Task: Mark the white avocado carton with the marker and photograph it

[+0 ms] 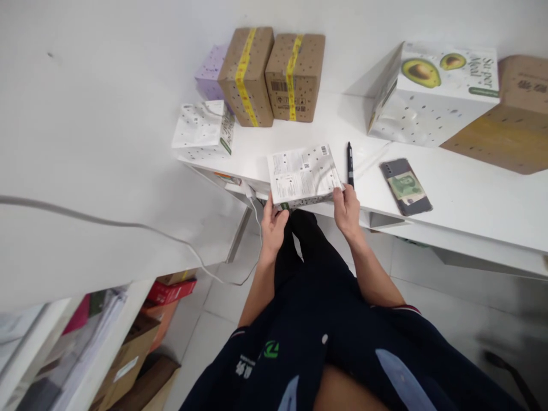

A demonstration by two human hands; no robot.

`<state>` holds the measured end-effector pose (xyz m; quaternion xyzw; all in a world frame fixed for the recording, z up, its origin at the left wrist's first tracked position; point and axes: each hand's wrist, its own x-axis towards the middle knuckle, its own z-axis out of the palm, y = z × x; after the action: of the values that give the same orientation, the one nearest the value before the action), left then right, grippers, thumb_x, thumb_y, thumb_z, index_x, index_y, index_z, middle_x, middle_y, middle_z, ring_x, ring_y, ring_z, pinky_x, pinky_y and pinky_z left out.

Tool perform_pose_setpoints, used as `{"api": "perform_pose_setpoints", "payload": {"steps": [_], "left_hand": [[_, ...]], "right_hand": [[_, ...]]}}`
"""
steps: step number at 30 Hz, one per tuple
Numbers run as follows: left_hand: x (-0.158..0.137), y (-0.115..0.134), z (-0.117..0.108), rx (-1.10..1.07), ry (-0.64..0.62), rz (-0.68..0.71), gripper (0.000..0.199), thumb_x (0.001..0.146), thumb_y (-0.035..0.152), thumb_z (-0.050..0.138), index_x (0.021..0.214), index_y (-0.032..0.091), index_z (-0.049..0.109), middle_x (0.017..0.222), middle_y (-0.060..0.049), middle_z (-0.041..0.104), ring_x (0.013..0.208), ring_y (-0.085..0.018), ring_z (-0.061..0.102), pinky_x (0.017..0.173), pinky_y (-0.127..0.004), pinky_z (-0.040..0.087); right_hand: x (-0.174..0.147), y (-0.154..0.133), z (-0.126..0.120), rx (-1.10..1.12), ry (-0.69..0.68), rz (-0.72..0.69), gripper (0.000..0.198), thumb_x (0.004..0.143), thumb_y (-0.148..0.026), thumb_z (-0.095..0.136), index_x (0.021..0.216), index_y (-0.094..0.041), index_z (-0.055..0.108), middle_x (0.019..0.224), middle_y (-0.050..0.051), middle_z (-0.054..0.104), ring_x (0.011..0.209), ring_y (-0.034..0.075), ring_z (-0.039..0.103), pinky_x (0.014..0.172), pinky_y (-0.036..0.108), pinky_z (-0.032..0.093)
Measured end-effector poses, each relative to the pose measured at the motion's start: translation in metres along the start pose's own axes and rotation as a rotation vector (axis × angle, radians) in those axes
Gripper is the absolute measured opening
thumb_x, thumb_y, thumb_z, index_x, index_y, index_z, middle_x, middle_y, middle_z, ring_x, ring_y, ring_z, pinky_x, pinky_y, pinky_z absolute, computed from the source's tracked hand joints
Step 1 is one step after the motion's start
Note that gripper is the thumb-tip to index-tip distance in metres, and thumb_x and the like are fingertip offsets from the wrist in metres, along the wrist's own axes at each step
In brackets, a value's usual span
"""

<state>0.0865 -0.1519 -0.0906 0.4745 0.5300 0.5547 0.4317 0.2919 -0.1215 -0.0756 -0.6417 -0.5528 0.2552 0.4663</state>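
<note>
At near edge of white surface (462,194), flat white printed box (303,174) gripped by left hand (273,224) and right hand (347,210), beside black pen (350,164); positioning step, calling next for steady two-handed control.

— What do you have on your desk (471,200)?
— You've got a black pen (350,164), a phone (405,186), two taped brown boxes (269,74), an avocado box (432,94), and a small white box (203,130) at the corner.

One head-worn camera looks steeply down and forward, close over the white desk (471,200).
</note>
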Motion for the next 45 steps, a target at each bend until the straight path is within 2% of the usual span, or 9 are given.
{"api": "perform_pose_setpoints", "payload": {"steps": [11, 18, 21, 24, 27, 33, 37, 42, 45], "left_hand": [[0.025, 0.008, 0.02, 0.014, 0.235, -0.077, 0.063, 0.079, 0.075, 0.064, 0.115, 0.025, 0.051, 0.124, -0.009, 0.059, 0.1, -0.02, 0.067, 0.064, -0.025, 0.06], [0.024, 0.009, 0.021, -0.071, 0.231, -0.116, 0.061, 0.078, 0.07, 0.069, 0.117, 0.026, 0.051, 0.126, -0.009, 0.056, 0.1, -0.02, 0.067, 0.062, -0.026, 0.064], [0.026, 0.007, 0.021, -0.065, 0.234, -0.112, 0.061, 0.079, 0.069, 0.069, 0.118, 0.026, 0.051, 0.127, -0.009, 0.056, 0.101, -0.02, 0.067, 0.063, -0.026, 0.063], [0.026, 0.006, 0.023, -0.052, 0.237, -0.108, 0.061, 0.08, 0.07, 0.067, 0.12, 0.026, 0.05, 0.128, -0.009, 0.056, 0.101, -0.02, 0.067, 0.062, -0.025, 0.062], [0.024, 0.005, 0.028, -0.05, 0.228, -0.11, 0.063, 0.08, 0.073, 0.065, 0.12, 0.027, 0.049, 0.127, -0.009, 0.057, 0.098, -0.019, 0.067, 0.061, -0.024, 0.061], [0.023, -0.004, 0.039, -0.028, 0.274, -0.047, 0.065, 0.079, 0.074, 0.064, 0.118, 0.024, 0.05, 0.126, -0.01, 0.058, 0.1, -0.019, 0.066, 0.077, -0.033, 0.061], [0.025, -0.01, 0.039, -0.022, 0.286, 0.0, 0.063, 0.082, 0.072, 0.063, 0.121, 0.023, 0.051, 0.127, -0.011, 0.057, 0.11, -0.023, 0.065, 0.085, -0.038, 0.06], [0.023, -0.011, 0.041, -0.024, 0.328, 0.031, 0.053, 0.086, 0.064, 0.064, 0.119, 0.024, 0.055, 0.124, -0.01, 0.058, 0.114, -0.025, 0.062, 0.087, -0.04, 0.06], [0.02, -0.011, 0.045, -0.031, 0.332, 0.043, 0.052, 0.086, 0.062, 0.066, 0.118, 0.023, 0.056, 0.121, -0.01, 0.058, 0.114, -0.024, 0.061, 0.088, -0.041, 0.06]], "right_hand": [[0.003, 0.001, 0.01, 0.009, 0.038, 0.042, 0.04, 0.096, -0.059, 0.044, 0.102, -0.022, 0.056, 0.081, 0.002, 0.058, 0.08, 0.019, 0.053, 0.078, 0.036, 0.043], [0.006, -0.006, -0.01, -0.067, -0.026, -0.023, 0.048, 0.098, -0.061, 0.038, 0.1, -0.02, 0.062, 0.087, 0.006, 0.064, 0.079, 0.019, 0.058, 0.076, 0.035, 0.047], [0.027, 0.0, -0.026, -0.161, 0.105, -0.083, 0.048, 0.098, -0.06, 0.038, 0.101, -0.02, 0.064, 0.097, 0.009, 0.066, 0.081, 0.019, 0.059, 0.079, 0.037, 0.05], [0.058, 0.015, -0.031, -0.285, 0.191, -0.073, 0.046, 0.094, -0.054, 0.049, 0.12, -0.018, 0.063, 0.103, 0.012, 0.063, 0.085, 0.022, 0.059, 0.083, 0.041, 0.051], [0.083, 0.026, -0.024, -0.401, 0.065, -0.018, 0.055, 0.086, -0.044, 0.061, 0.136, -0.02, 0.058, 0.103, 0.011, 0.058, 0.085, 0.024, 0.059, 0.084, 0.046, 0.052], [0.097, 0.025, -0.009, -0.492, -0.154, 0.012, 0.046, 0.083, -0.024, 0.057, 0.127, -0.028, 0.069, 0.096, 0.007, 0.056, 0.069, 0.018, 0.052, 0.075, 0.038, 0.048], [0.096, 0.032, -0.019, -0.238, -0.078, -0.005, 0.038, 0.084, -0.026, 0.05, 0.114, -0.021, 0.073, 0.086, 0.005, 0.06, 0.074, 0.019, 0.054, 0.079, 0.037, 0.048], [0.092, 0.035, -0.033, 0.518, 0.048, 0.164, 0.03, 0.075, -0.036, 0.054, 0.097, -0.02, 0.066, 0.073, -0.003, 0.062, 0.057, 0.011, 0.051, 0.057, 0.025, 0.042], [0.087, 0.02, -0.041, 0.811, 0.034, 0.126, 0.037, 0.064, -0.029, 0.062, 0.1, -0.025, 0.058, 0.084, -0.003, 0.066, 0.061, 0.01, 0.058, 0.059, 0.024, 0.045]]}}
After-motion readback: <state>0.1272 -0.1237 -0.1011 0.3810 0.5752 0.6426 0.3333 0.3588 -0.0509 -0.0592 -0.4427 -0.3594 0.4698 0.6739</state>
